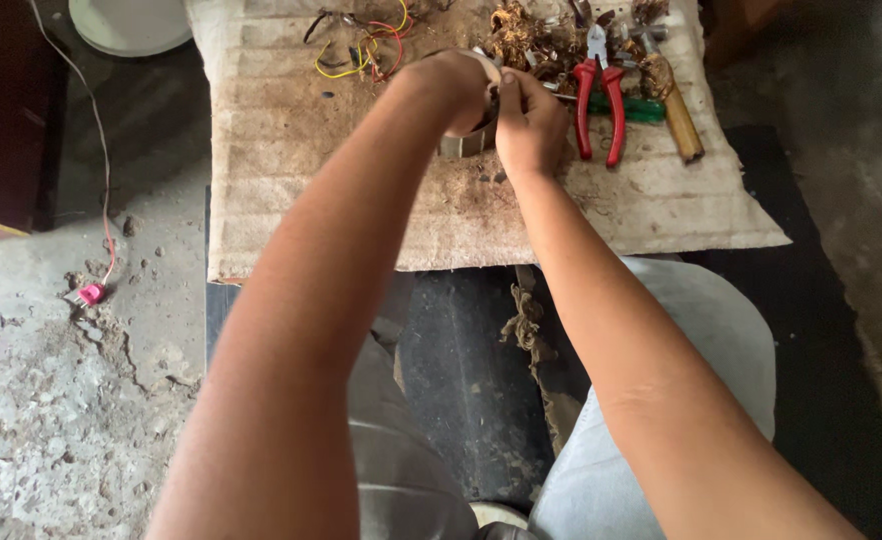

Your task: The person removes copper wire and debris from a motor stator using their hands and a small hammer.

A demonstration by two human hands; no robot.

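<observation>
I see my left hand clasped around a grey metal ring-shaped part mid-mat; my right hand pinches at its top edge, so the work looks underway, unfinished; red-handled pliers crowd the right, while the worn beige mat leaves room leftward.

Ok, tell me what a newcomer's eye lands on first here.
Two bare forearms reach out, the left hand and right hand together gripping a grey metal part over a dusty cardboard sheet. Beside them lie red-handled pliers; a tangle of coloured wires sits top left.
</observation>
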